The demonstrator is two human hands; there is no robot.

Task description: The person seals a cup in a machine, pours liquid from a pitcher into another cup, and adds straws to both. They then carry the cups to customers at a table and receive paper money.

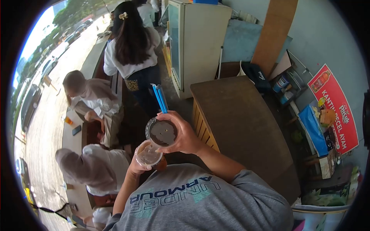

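My right hand (185,135) is closed around a clear plastic cup of dark drink (163,133), seen from above. Several blue straws (160,99) stick out past the fingers of that same hand, beside the cup's rim. Lower and to the left, my left hand (135,166) grips a second plastic cup (149,154) with a clear lid and an orange-brown drink. The two cups overlap in this view, rim by rim, in front of my grey shirt (192,200).
A brown-topped counter (246,123) stands to my right. Ahead is a tall glass-door fridge (200,42). A person (133,50) stands ahead, back turned. On the left, people sit along a narrow ledge holding a phone (76,130) and a drink (68,120).
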